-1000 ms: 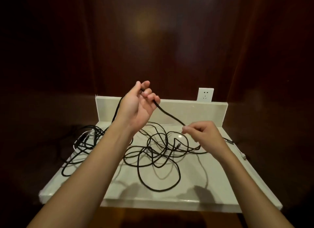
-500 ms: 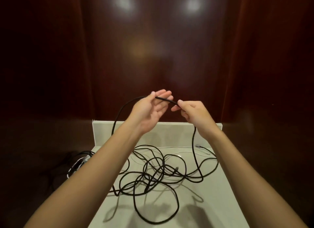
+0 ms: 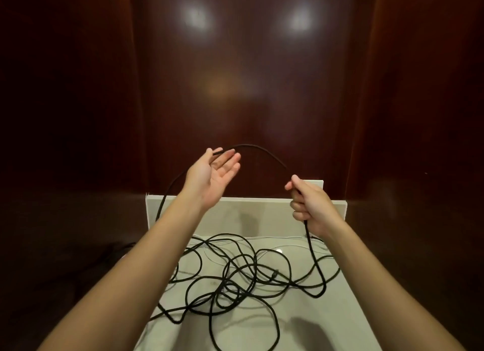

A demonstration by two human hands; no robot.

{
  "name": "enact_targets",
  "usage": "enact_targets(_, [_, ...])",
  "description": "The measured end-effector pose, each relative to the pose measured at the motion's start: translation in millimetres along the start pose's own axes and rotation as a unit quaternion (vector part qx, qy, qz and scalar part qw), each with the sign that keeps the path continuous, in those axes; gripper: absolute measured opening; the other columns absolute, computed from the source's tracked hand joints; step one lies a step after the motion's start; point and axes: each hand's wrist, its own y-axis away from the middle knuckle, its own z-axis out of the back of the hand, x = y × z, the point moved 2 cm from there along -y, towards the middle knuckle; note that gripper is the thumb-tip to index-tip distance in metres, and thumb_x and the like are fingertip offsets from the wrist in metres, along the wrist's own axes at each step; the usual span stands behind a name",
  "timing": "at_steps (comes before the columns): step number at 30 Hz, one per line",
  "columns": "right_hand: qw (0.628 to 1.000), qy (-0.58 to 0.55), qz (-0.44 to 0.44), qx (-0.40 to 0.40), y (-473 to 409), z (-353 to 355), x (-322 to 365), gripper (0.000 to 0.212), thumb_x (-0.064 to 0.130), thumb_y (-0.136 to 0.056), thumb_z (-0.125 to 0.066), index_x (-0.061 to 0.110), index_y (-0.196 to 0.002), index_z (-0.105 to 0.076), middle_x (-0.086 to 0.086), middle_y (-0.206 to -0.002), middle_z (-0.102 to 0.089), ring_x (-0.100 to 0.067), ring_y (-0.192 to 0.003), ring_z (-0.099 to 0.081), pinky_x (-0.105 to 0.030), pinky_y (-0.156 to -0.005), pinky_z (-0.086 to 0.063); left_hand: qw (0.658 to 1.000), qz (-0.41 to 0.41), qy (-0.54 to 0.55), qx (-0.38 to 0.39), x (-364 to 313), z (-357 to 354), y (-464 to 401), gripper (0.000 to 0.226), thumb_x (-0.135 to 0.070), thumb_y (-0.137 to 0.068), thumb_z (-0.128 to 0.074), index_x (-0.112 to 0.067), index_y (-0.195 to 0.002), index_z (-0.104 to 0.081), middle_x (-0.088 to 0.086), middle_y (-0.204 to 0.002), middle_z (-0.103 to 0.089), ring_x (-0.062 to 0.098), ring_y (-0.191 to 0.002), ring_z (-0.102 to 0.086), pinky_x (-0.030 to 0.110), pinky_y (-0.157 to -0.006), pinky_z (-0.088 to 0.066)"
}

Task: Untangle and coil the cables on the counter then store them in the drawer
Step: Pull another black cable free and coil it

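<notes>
The black cable [image 3: 258,149] arcs between both raised hands: right hand [image 3: 310,206] fists it, left hand [image 3: 212,179] lies wide, cable across its fingertips; remaining loops tangle on the worktop [image 3: 327,314].

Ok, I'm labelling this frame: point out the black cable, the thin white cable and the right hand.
black cable [image 3: 264,151], head view, raised arc between the hands.
thin white cable [image 3: 277,237], head view, strand along the counter's back.
right hand [image 3: 310,206], head view, back of hand.

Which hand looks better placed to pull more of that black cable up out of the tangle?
Probably the right hand: its fingers are curled round the black cable, which drops from it straight into the tangle on the counter. The left hand is open, the cable only lying across its fingers.
</notes>
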Motion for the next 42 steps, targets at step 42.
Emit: enact_targets(42, [0.957,-0.234,-0.149,0.089,-51,-63,28,0.025,0.017,-0.104,-0.040,0.000,-0.103,-0.059,0.005,-0.050,-0.040,-0.003,-0.035,-0.033,-0.015,-0.035,-0.026,0.841,0.043,-0.481,0.243,78,32,33,0.054,-0.053,-0.105,-0.034,-0.015,-0.099,-0.073,0.000,-0.093,-0.072,0.016,-0.091,-0.068,0.038,-0.097,-0.046])
